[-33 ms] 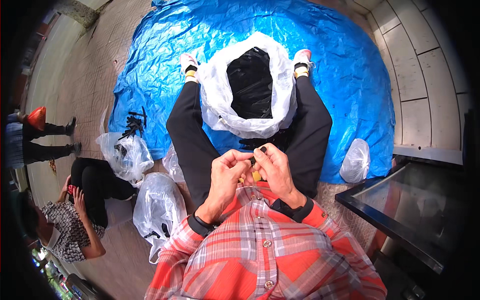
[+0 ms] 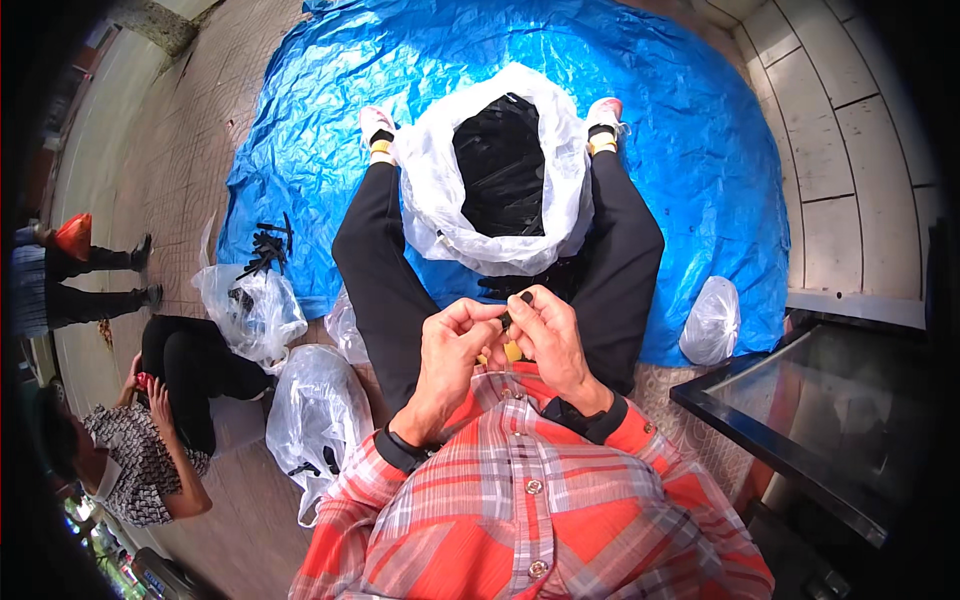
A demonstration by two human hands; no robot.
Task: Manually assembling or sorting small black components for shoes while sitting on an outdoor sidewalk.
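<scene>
Hands (image 2: 553, 345) pinching black piece (image 2: 505, 321), translucent bag (image 2: 428, 195), crinkled tarp (image 2: 690, 150)

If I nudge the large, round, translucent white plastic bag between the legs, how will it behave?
The bag will probably flop at its thin, crumpled rim. Black contents show across its mouth, so it may be heavy. Its broad spread on the wrinkled blue plastic sheet suggests sagging rather than rolling.

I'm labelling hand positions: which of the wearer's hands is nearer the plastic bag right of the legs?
Right. The right hand is left of the plastic bag, apart from it; the left hand is farther left.
</scene>
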